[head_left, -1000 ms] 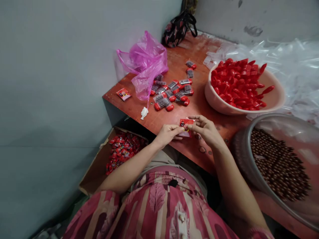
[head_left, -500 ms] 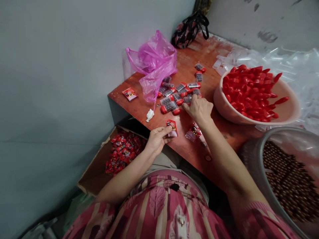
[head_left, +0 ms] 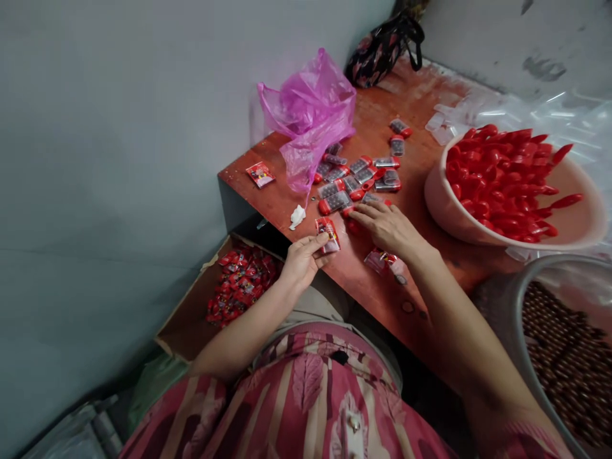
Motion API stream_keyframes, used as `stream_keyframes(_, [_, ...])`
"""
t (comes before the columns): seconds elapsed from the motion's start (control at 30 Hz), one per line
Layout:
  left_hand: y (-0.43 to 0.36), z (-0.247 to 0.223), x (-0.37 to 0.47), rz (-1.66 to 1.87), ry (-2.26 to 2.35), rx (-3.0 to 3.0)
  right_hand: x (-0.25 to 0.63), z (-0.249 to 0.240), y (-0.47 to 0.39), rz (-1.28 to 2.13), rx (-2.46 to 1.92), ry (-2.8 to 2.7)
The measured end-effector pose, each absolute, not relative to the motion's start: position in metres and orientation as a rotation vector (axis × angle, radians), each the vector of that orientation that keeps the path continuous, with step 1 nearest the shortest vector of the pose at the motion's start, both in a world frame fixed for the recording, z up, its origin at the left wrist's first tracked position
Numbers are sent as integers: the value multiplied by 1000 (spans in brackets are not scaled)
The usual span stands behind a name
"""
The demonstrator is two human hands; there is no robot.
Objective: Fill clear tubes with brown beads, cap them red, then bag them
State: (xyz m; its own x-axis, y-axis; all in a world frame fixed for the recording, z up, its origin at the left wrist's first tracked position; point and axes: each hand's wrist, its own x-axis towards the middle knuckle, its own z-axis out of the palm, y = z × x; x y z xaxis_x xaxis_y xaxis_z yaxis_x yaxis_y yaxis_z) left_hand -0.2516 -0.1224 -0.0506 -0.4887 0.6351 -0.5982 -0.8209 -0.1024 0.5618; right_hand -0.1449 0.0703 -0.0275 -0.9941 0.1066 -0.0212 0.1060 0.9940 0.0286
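Observation:
My left hand (head_left: 306, 258) pinches a small red printed sachet (head_left: 327, 234) between thumb and fingers, just over the table's front edge. My right hand (head_left: 393, 233) lies palm down at the near side of a group of small clear containers (head_left: 335, 203) with red caps and dark beads inside. Its fingers are stretched out over the nearest containers; a red piece (head_left: 354, 226) shows under them, and the hand hides the rest. Another red sachet (head_left: 380, 260) lies on the table below the right hand.
On the red table (head_left: 430, 95) are a pink plastic bag (head_left: 310, 102), a lone sachet (head_left: 261, 174) and a pink bowl (head_left: 526, 239) of red spoon-like pieces. A grey tub (head_left: 519, 331) of brown beads stands at right. A cardboard box (head_left: 184, 319) of sachets sits lower left.
My right hand has drawn back toward me from among the containers, and its fingers now lie flatter. The left hand still holds the sachet. The view has shifted slightly.

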Motion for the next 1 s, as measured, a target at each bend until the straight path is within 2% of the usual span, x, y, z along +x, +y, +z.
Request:
stream_keyframes(0.2, [-117, -50, -246, 1830, 992, -330, -138, -34, 64, 144, 420, 3063])
stream_keyframes(0.3, [-112, -48, -243, 1848, 955, -366, -125, -37, 50, 1, 703, 3127])
stream_keyframes(0.37, [-108, -47, -240, 1861, 934, -388, -112, -40, 32, -318, 946, 3229])
stream_keyframes(0.43, [-104, -47, -238, 1871, 918, -402, -98, -42, 8, -824, 1176, 3243])
stream_keyframes(0.5, [-101, -47, -234, 1885, 895, -400, -87, -44, -18, -1352, 1355, 3087])
stream_keyframes(0.57, [-98, -47, -229, 1896, 873, -379, -81, -46, -38, -1720, 1432, 2892])
stream_keyframes(0.63, [-94, -47, -224, 1899, 864, -354, -80, -48, -50, -1876, 1453, 2794])
stream_keyframes(0.83, [-88, -41, -209, 1899, 865, -255, -83, -56, -52, -2008, 1547, 2754])
stream_keyframes(1.0, [-87, -32, -205, 1899, 910, -128, -85, -55, -51, -2486, 1544, 2382])
